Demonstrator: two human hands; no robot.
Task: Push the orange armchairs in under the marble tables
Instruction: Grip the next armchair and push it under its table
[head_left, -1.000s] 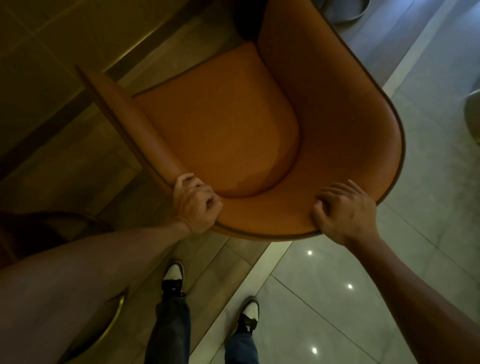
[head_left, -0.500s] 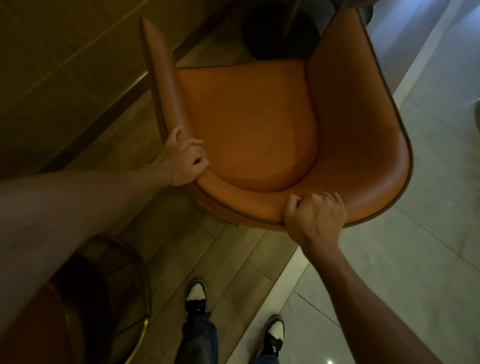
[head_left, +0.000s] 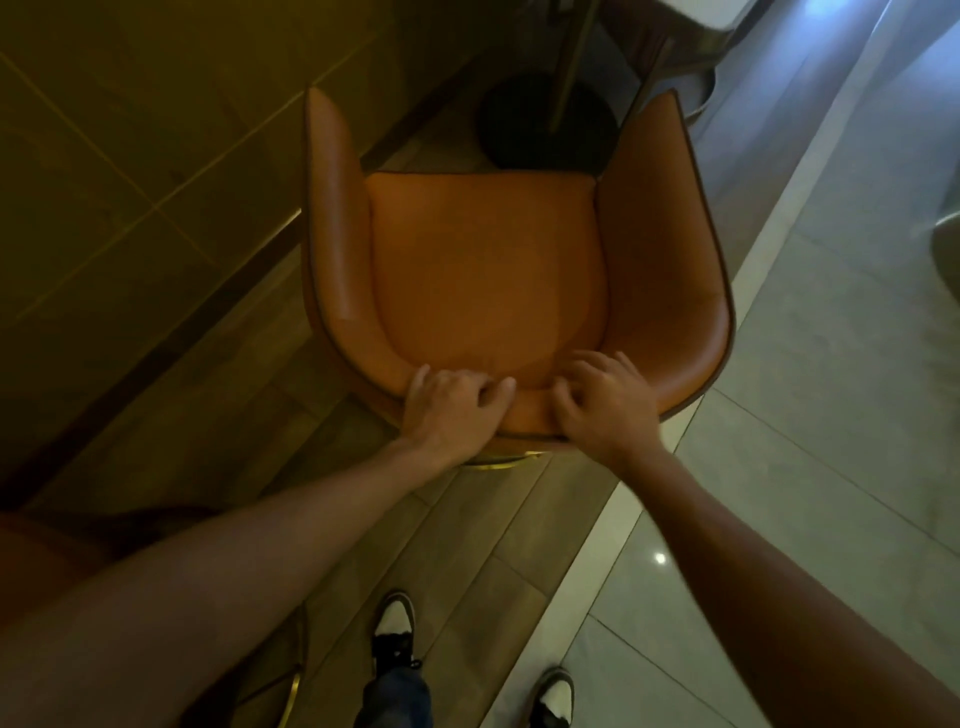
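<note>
An orange armchair (head_left: 488, 265) with a curved shell back stands in front of me, its open side facing away. My left hand (head_left: 449, 410) and my right hand (head_left: 605, 402) sit close together on the top edge of its backrest, fingers curled over the rim. Beyond the seat's front edge is the table's round dark base (head_left: 545, 124) with a slim brass post (head_left: 571, 62) rising from it. Only a pale corner of the table top (head_left: 701, 13) shows at the upper edge.
A tiled wall (head_left: 130, 156) runs along the left of the chair. Another orange chair (head_left: 36, 561) with a brass foot ring (head_left: 298, 675) sits at my lower left. My two shoes (head_left: 395, 623) stand behind the armchair, across wood-look planks and pale glossy tiles (head_left: 831, 415).
The armchair has swung round to face the table base squarely and moved toward it. Both hands have slid from the sides of the backrest to its middle, close together.
</note>
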